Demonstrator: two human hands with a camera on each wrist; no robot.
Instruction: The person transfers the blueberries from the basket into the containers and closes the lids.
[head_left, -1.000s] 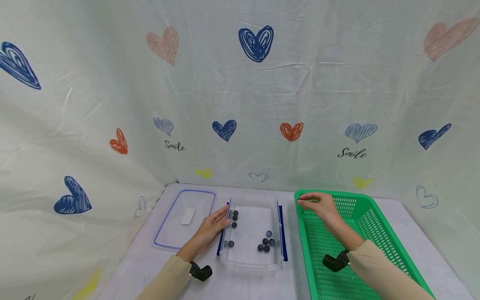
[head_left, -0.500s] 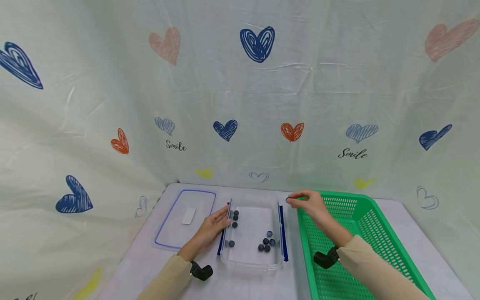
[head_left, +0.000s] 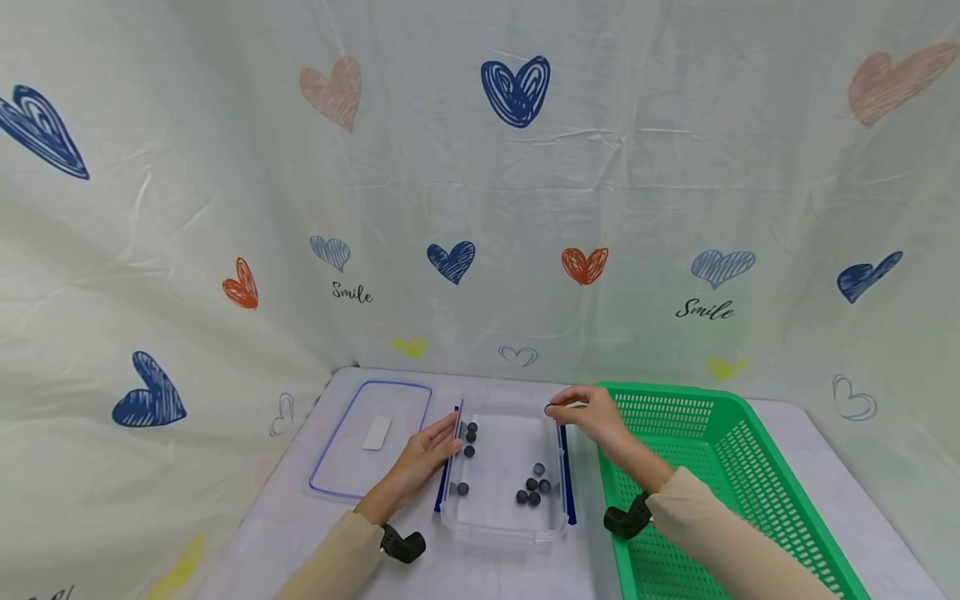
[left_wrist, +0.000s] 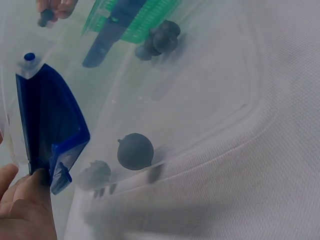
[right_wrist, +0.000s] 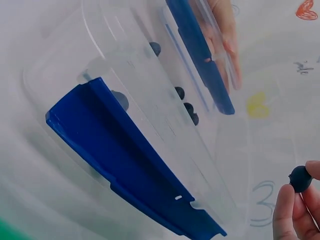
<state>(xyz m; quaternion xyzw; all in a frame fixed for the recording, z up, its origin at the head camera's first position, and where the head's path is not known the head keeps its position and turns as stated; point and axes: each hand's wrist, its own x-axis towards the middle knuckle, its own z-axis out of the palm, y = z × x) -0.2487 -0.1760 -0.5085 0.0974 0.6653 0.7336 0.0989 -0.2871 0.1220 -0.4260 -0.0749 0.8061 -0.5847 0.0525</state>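
Note:
My right hand [head_left: 596,414] pinches a single dark blueberry [right_wrist: 300,179] between thumb and fingertips. It is over the far right corner of a clear plastic box [head_left: 501,533]. Several loose blueberries [head_left: 533,498] are inside the box, mostly grouped toward its right side, with others along the left wall. Against the outside of the left wall rests my left hand [head_left: 420,462], its fingers extended beside the blue side latch [left_wrist: 52,120]. The other blue latch [right_wrist: 125,155] hangs folded down on the box's right side.
A green perforated basket [head_left: 780,500] stands to the right, beneath my right forearm. On the left lies a clear lid [head_left: 341,433] with a blue rim and a white label [head_left: 377,433]. Behind the table hangs a heart-patterned curtain [head_left: 517,192].
My right hand has moved left with the blueberry, from over the green basket's edge to the box's far right corner. The left hand has stayed at the box's left side.

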